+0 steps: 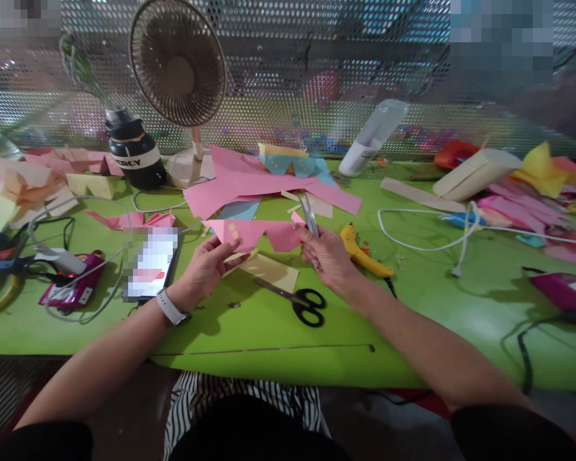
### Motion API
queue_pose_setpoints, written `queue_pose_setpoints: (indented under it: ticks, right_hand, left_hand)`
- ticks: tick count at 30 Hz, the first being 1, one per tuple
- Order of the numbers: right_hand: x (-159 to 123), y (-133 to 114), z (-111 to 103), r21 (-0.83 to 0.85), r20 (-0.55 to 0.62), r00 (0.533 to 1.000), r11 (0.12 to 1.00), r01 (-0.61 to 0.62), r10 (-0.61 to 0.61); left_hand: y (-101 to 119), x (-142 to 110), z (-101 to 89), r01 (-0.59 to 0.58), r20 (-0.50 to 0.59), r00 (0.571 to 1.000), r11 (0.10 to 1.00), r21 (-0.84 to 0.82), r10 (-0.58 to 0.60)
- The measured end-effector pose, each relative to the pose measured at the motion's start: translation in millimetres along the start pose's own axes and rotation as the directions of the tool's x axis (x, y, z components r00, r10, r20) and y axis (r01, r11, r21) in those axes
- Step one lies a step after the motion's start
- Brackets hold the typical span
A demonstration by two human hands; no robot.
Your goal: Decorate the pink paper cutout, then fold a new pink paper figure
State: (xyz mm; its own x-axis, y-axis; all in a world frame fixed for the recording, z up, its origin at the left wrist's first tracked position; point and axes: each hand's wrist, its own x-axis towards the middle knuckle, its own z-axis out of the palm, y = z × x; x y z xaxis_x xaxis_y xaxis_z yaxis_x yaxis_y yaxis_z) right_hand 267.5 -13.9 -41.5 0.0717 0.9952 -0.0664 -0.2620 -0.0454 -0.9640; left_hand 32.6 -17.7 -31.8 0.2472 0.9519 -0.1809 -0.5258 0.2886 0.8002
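A pink paper cutout (254,232), shaped like a pair of glasses, is held level above the green table. My left hand (206,266) pinches its left part, where small pale yellow pieces stick to the paper. At the other end, my right hand (329,256) grips metal tweezers (308,214), their tips pointing up and away, and its fingers also meet the pink paper's right end. Below the cutout lie a pale yellow paper piece (273,272) and black-handled scissors (312,307). Just right of my right hand rests a yellow glue gun (365,253).
Pink paper sheets (240,182) and a blue paper cutout (288,165) lie behind my hands. A fan (178,73), a dark jar (134,150) and a tilted bottle (374,137) stand farther back. A lit phone (153,262) sits left; a white cable (413,246) loops right.
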Motion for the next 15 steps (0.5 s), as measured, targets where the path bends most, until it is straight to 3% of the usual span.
queue_pose_setpoints:
  ticks: [3,10,15]
  right_hand:
    - [-3,4,3,0.037,0.014,0.999,0.998,-0.049,0.048]
    - [-13,5,7,0.051,0.086,0.991,0.993,-0.107,0.103]
    - [-16,5,10,0.090,0.112,0.983,0.984,-0.156,0.145]
  left_hand:
    - [0,1,0.7,-0.014,-0.050,0.999,0.998,-0.055,0.011]
    - [-3,4,-1.7,-0.120,-0.111,0.986,0.991,0.058,0.126]
    - [-6,6,-3.4,-0.157,-0.068,0.986,0.987,-0.021,0.155]
